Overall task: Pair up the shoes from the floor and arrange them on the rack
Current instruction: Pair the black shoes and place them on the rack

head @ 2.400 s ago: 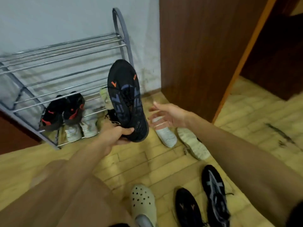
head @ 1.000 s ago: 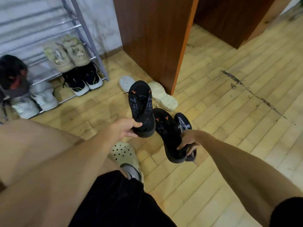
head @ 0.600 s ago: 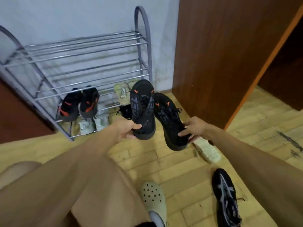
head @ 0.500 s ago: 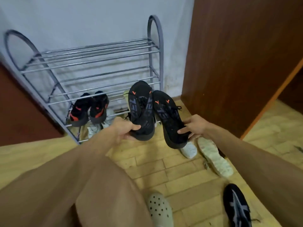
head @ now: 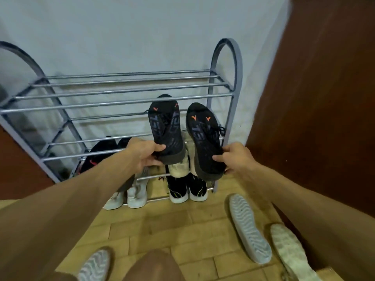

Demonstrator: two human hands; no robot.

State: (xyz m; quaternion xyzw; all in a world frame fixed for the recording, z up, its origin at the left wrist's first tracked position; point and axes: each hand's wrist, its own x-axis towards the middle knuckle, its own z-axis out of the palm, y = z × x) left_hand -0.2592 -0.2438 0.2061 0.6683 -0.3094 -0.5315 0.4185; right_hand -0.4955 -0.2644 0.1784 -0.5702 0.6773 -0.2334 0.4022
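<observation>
My left hand (head: pixel 142 154) grips the heel of one black sneaker (head: pixel 165 128), sole toward me with orange marks near the toe. My right hand (head: pixel 235 158) grips the heel of its matching black sneaker (head: pixel 205 138). Both shoes are held side by side, toes up, in front of the right half of the grey metal shoe rack (head: pixel 121 92), level with its middle tiers. Two white shoes lie sole-up on the wooden floor at the right: one (head: pixel 248 228) and another (head: pixel 290 250).
On the rack sit a black-and-red pair (head: pixel 101 153), a pale pair (head: pixel 178 169), a white pair (head: pixel 132 193) and a black-and-white pair (head: pixel 187 188). A brown wooden door or cabinet (head: pixel 314 98) stands right of the rack. A shoe sole (head: pixel 94 265) shows at the bottom.
My right hand picked the second black sneaker off the floor. Both hands then carried the pair up and closer to the rack's right side.
</observation>
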